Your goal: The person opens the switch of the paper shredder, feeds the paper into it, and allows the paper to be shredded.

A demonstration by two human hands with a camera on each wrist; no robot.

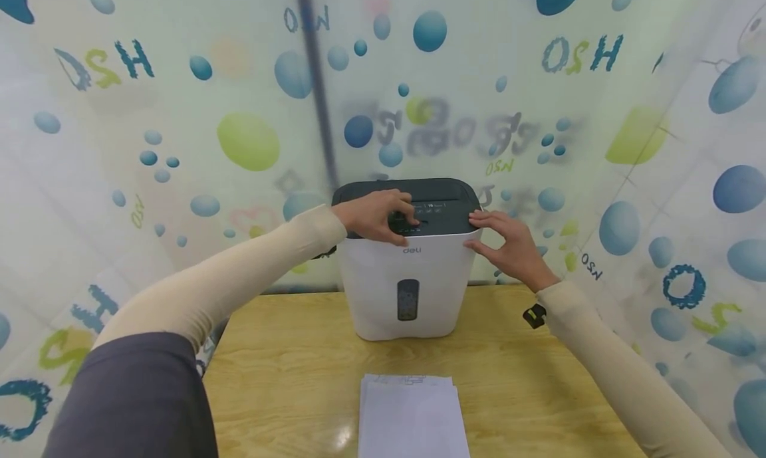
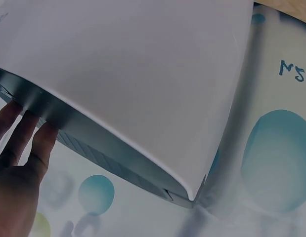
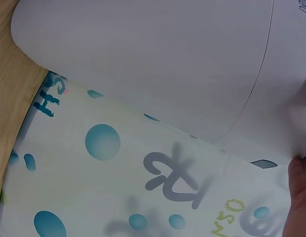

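A white paper shredder [image 1: 371, 285] with a dark top panel [image 1: 413, 191] stands upright at the back of the table. Over the front of that panel, my left hand [image 1: 374, 215] touches the controls with its fingertips, its thumb low by the front edge. In the left wrist view, three fingers [image 2: 41, 143] of this hand reach onto the dark top. My right hand [image 1: 509, 242] holds the shredder's right front corner, fingers on top and thumb against the white front. Only part of it shows at the right wrist view's edge.
A stack of white paper [image 1: 413, 418] lies on the wooden table [image 1: 287, 365], in front of the shredder. Close behind the shredder hangs a patterned curtain [image 1: 239, 66], which also runs along both sides. A small dark window [image 1: 408, 300] is set in the shredder's front.
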